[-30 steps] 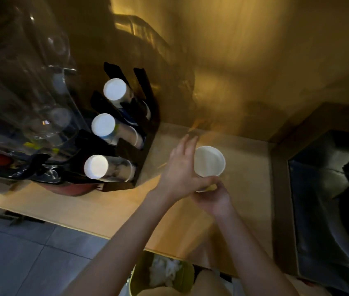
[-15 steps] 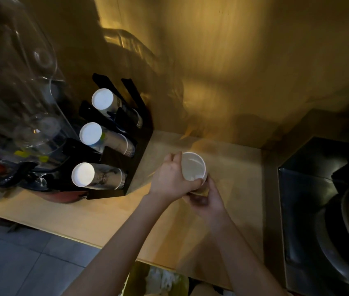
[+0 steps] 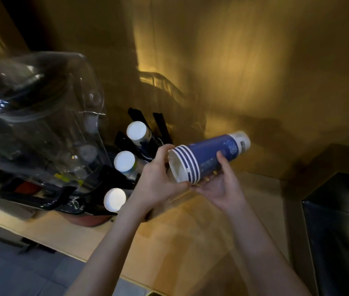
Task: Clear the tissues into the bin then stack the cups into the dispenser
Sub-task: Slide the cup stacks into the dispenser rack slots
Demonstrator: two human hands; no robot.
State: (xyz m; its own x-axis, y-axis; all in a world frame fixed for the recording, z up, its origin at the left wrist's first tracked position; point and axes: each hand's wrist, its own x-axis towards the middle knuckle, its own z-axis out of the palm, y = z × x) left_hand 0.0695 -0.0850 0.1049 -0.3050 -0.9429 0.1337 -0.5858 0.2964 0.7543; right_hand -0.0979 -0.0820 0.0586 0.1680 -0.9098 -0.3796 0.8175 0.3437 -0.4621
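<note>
**Cup Stack Tipped On Its Side Since Half A Second Before**

Tipped from mouth-up to lying nearly level, above the counter (image 3: 169, 238), with rims aimed left toward the dispenser and base pointing right toward the wall: so stood the stack of cups (image 3: 207, 157), blue with white-banded rims, several nested together. Held aloft between both hands, touching no surface. Left hand (image 3: 158, 178) curled round the open mouth end, thumb under the lowest rim, fingers over the top edge; grip closed on the stack. Right hand (image 3: 220, 184) cupped beneath the blue body, thumb up along the side; grip likewise closed on the stack. Just left of the hands, black dispenser (image 3: 145, 146) on the counter, three slanted rows loaded, white cup bottoms facing out at the top (image 3: 136, 130), middle (image 3: 124, 160) and bottom (image 3: 114, 199). Further left, clear plastic cover (image 3: 41, 116), blurred, contents hard to tell. At far right, dark sink (image 3: 335, 231) set into the counter. Grey floor tiles (image 3: 19, 274) at lower left.
</note>
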